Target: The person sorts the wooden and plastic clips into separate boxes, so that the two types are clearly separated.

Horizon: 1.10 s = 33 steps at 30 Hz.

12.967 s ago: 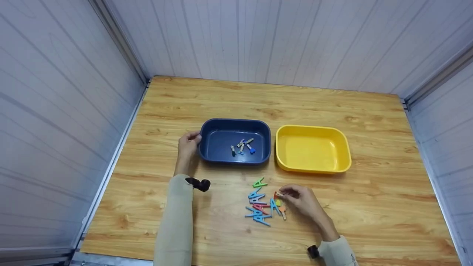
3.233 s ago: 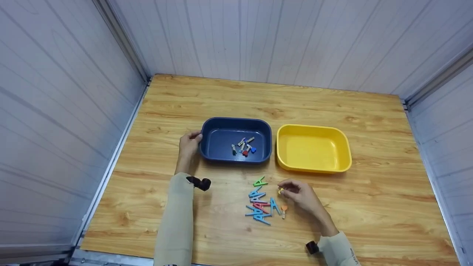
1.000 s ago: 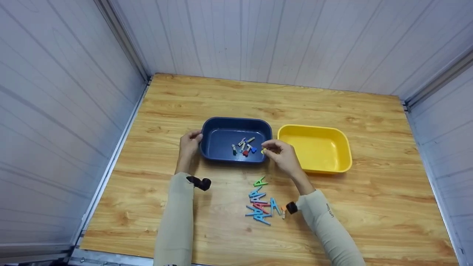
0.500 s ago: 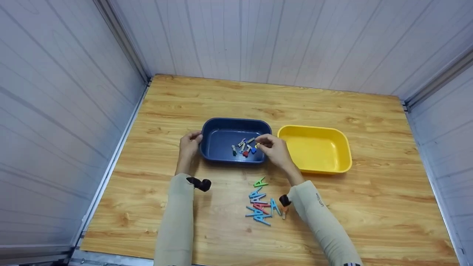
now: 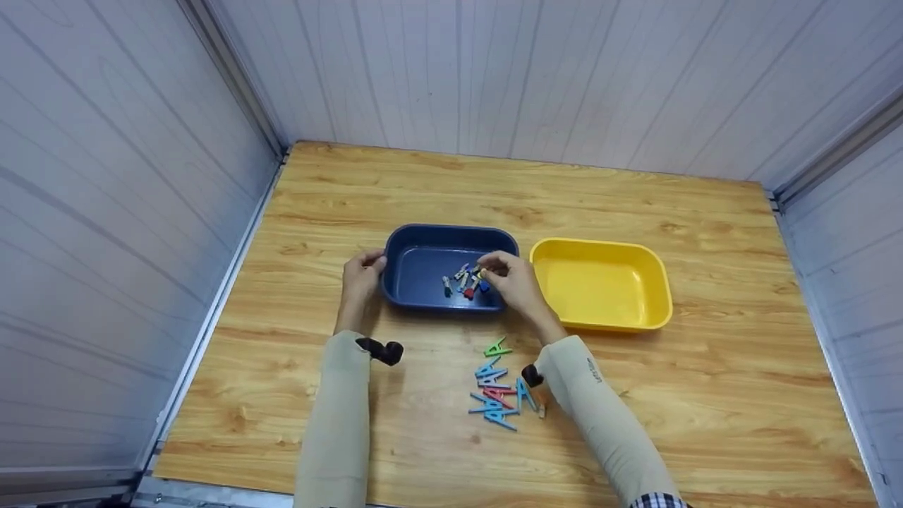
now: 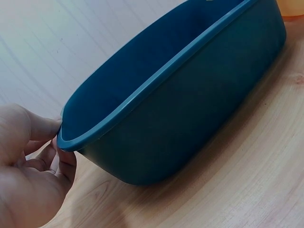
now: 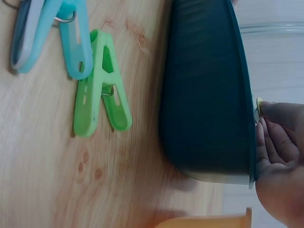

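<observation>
My left hand [image 5: 360, 281] pinches the left rim of a dark blue plastic basin [image 5: 423, 305], thumb on the rim and fingers beneath it, in the left wrist view [image 6: 128, 102]. Over the basin's right part, my right hand [image 5: 518, 286] pinches a small clothespin with a yellow decoration [image 5: 482, 274]; its yellow edge [image 7: 259, 105] shows at the thumb in the right wrist view. Below the fingers lie several small wooden clothespins [image 5: 463, 280] with coloured decorations, partly hidden by the hand.
Right of the blue basin stands a yellow basin [image 5: 600, 327]. In front lie several plastic clothespins: a green one [image 5: 497, 347], blue ones [image 5: 499, 418] and a red one [image 5: 498, 395]. A small orange-topped clothespin [image 5: 542, 409] is partly hidden by the right sleeve.
A red-decorated clothespin went from the pile into the blue basin. Then my right hand took the yellow-decorated one and carried it up and left over the basin. My left hand stayed put.
</observation>
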### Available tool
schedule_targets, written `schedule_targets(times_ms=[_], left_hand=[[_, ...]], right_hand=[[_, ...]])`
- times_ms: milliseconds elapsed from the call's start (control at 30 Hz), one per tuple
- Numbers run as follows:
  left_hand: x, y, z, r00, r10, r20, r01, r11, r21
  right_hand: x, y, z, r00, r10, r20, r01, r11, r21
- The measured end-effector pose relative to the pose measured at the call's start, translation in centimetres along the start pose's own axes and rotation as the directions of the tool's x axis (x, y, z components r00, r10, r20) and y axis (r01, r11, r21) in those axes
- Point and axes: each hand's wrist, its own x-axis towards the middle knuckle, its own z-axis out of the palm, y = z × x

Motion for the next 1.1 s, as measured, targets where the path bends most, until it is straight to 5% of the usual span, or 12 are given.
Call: schedule_targets(times_ms=[567, 1100], left_hand=[[0.2, -0.2, 0.2, 0.999, 0.025, -0.028, -0.026, 1.000, -0.006], [0.1, -0.1, 0.2, 1.000, 0.012, -0.025, -0.012, 1.000, -0.026]], right_hand=[[1.2, -0.6, 1.0, 0.999, -0.024, 0.021, 0.023, 0.999, 0.042], [0.0, -0.7, -0.9, 1.000, 0.000, 0.019, 0.000, 1.000, 0.013]])
